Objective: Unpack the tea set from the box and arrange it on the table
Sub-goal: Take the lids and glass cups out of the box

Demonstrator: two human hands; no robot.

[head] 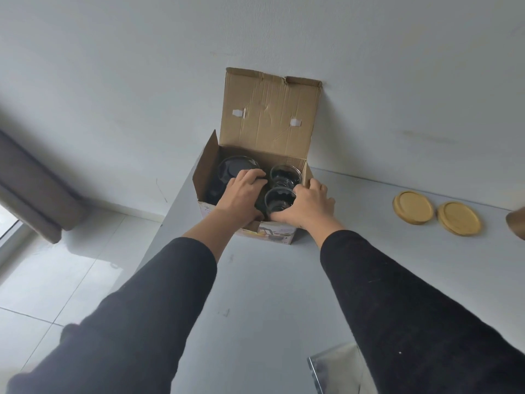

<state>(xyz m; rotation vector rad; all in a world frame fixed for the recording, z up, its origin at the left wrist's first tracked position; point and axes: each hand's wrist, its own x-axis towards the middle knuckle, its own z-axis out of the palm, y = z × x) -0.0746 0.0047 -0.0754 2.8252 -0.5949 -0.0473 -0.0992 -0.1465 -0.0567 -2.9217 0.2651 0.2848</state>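
Observation:
An open cardboard box [267, 115] stands at the far left end of the grey table [272, 294], its lid flap leaning on the wall. Inside lie a dark glass teapot [235, 167] on the left and two clear glass cups, one at the back [285, 174] and one nearer [278, 199]. My left hand [241, 194] reaches into the box, fingers curled over the teapot's right side. My right hand [308, 206] wraps around the nearer cup at the box's right wall. Both cups still sit inside the box.
Two round wooden coasters [413, 207] [458, 218] lie on the table to the right of the box. A brown object [517, 224] pokes in at the right edge. A shiny sheet [338, 371] lies at the near edge. Tiled floor and a curtain are on the left.

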